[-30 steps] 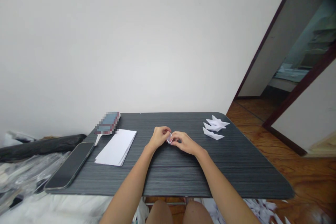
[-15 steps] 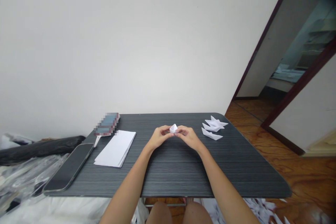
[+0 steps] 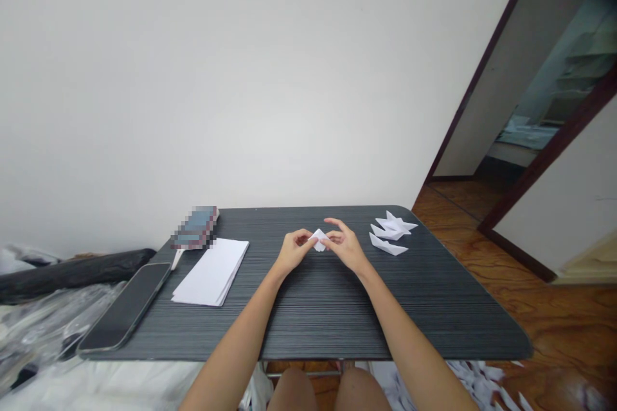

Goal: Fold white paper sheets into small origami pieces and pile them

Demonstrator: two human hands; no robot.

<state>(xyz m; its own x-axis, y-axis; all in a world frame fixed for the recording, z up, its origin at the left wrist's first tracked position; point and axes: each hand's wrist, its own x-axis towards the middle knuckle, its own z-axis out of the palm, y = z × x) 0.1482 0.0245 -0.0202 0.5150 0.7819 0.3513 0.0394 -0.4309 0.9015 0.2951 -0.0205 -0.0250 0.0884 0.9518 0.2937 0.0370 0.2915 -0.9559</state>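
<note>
Both hands meet over the middle of the dark striped table [image 3: 313, 314]. My left hand [image 3: 292, 249] pinches a small folded white paper piece [image 3: 319, 238] between thumb and fingers. My right hand [image 3: 343, 245] grips the same piece from the right, index finger raised above it. The paper is held a little above the tabletop. A stack of white paper sheets [image 3: 212, 271] lies to the left of my hands. Several finished white paper boats [image 3: 389, 232] sit at the table's far right.
A dark phone [image 3: 126, 306] lies at the table's left front edge, and a blurred small box [image 3: 195, 228] sits behind the sheets. Paper scraps [image 3: 482, 380] litter the wooden floor at right. An open doorway [image 3: 540, 115] is at the far right.
The hands moved a little away from me and lifted the folded paper off the table. The paper turned in the fingers, and the right index finger rose.
</note>
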